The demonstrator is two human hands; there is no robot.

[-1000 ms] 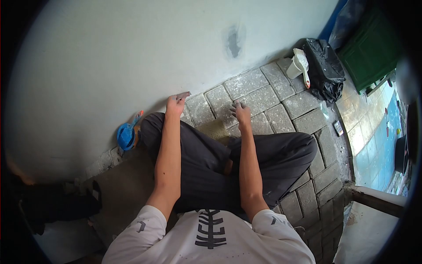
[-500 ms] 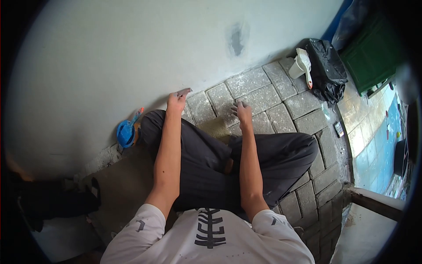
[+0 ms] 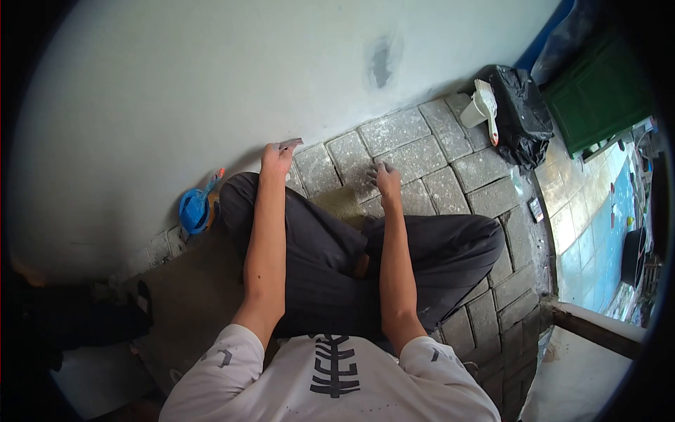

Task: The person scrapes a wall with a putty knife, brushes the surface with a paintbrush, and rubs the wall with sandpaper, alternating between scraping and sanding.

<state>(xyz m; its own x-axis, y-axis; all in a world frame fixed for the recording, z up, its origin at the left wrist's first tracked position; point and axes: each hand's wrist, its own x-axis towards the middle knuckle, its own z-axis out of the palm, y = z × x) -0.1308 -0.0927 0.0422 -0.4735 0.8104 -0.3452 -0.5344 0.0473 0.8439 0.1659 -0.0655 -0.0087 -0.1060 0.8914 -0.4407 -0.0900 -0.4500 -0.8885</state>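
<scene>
My left hand (image 3: pixel 277 159) is closed on a small folded piece of sandpaper (image 3: pixel 291 143), brownish-grey, close against the white wall (image 3: pixel 211 84). Over the paving bricks (image 3: pixel 402 133) my right hand (image 3: pixel 384 177) hangs with its fingers loosely bent and apart, and I see nothing in it. Its fingertips look grey with dust. A dark grey patch (image 3: pixel 381 65) marks the wall ahead of the right hand. Beside my left knee sits a blue container (image 3: pixel 195 212) with a brush (image 3: pixel 213 180) leaning out of it.
At the right, a white cup (image 3: pixel 475 112) with a paintbrush (image 3: pixel 486 105) stands by a bin lined with a black bag (image 3: pixel 522 105). A green crate (image 3: pixel 598 95) is beyond it. A small box (image 3: pixel 536 209) lies on the floor. Dark cloth (image 3: pixel 91 306) lies at the left.
The whole view has shifted slightly. My left hand still holds the sandpaper by the wall, and my right hand keeps nearly the same place over the bricks.
</scene>
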